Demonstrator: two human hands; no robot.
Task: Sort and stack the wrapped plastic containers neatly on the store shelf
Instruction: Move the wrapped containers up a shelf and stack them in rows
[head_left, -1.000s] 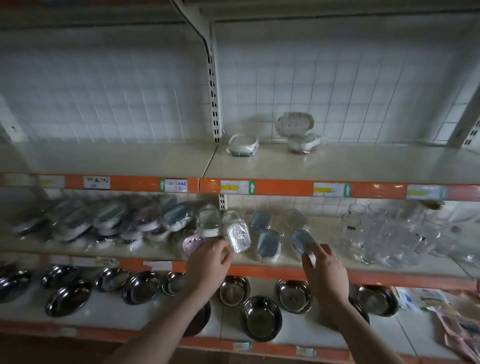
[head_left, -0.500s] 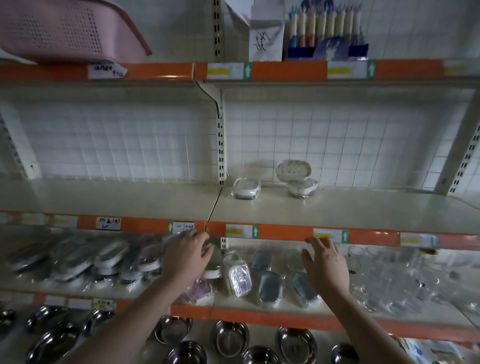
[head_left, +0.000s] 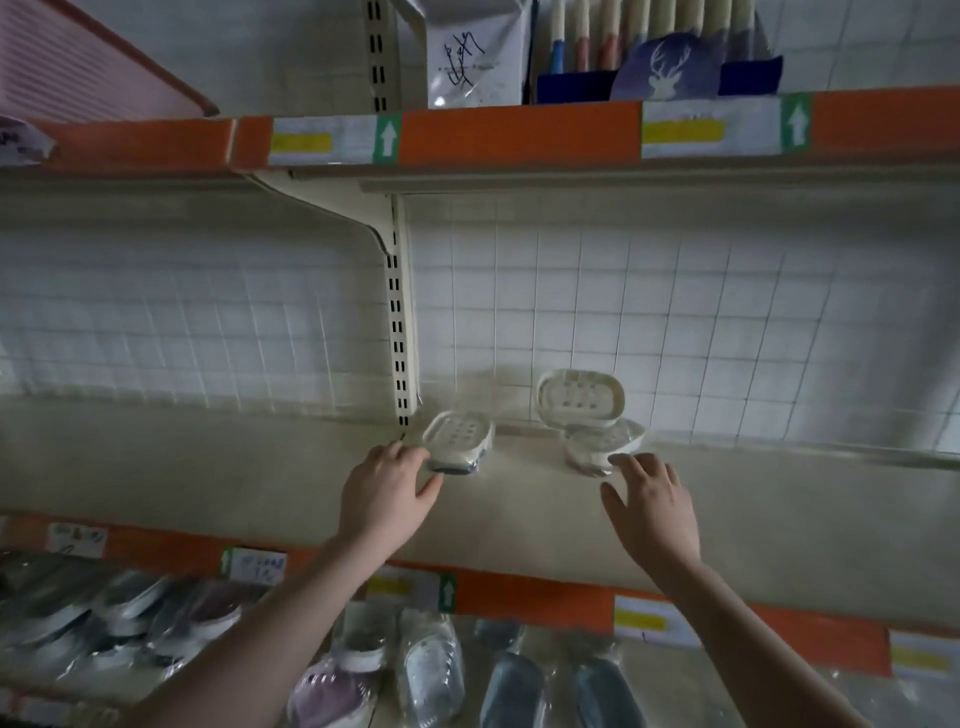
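Plastic-wrapped, the near-left container (head_left: 460, 441) sits tilted at the back of the middle shelf (head_left: 208, 467), just right of the slotted upright (head_left: 400, 322). Our left hand (head_left: 384, 499) touches its left end; the grip looks part-curled against it, though we cannot tell whether it has closed round. Our right hand (head_left: 649, 506) is spread, fingertips (head_left: 621, 460) just short of the right-hand pair — a lower container (head_left: 605, 447) with an upper container (head_left: 579, 397) leaning on it against the wire grid wall (head_left: 675, 312).

We judge the leaning one the main risk: a nudge to the lower piece could tip it forward or sideways. Slick wrap may also slip under a loose hold.

Room is generous — bare shelf runs far left and far right, with open surface near the orange front edge (head_left: 519, 592). The upper shelf (head_left: 519, 140) overhangs, limiting lift. Below, more wrapped containers (head_left: 431, 670) crowd the lower shelf.
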